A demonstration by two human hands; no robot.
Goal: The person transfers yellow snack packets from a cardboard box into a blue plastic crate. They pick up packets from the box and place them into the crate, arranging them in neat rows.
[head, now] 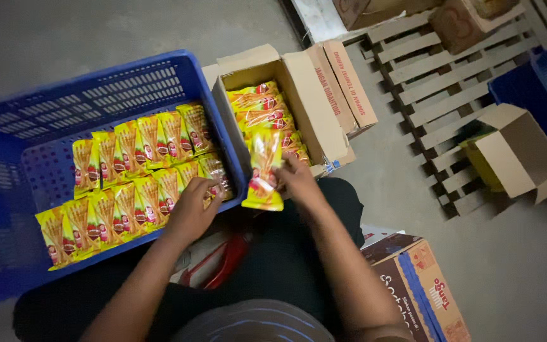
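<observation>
Yellow snack packets (135,183) with red patches lie in two neat rows inside a blue plastic crate (64,107), each packet leaning a little on the next. The crate has slotted walls and a floor full of small holes, and its left side is blurred and cut off by the picture's edge. The left hand (192,212) rests curled on the packets at the crate's near right corner, fingers bent down onto them. The right hand (295,180) grips one shiny yellow packet (264,171) by its side, holding it upright just in front of an open brown cardboard box (311,101). More of the same packets (266,111) are stacked inside that box, and its flaps are folded outward with red print on them. Just right of the knee stands another box (422,291), brown and orange with a blue stripe, partly cut off at the bottom. Farther right, a small open carton (517,149) sits on a wooden pallet (438,82) made of pale slats. Something red (223,263) lies in the dark under the arms, too dim to make out.
</observation>
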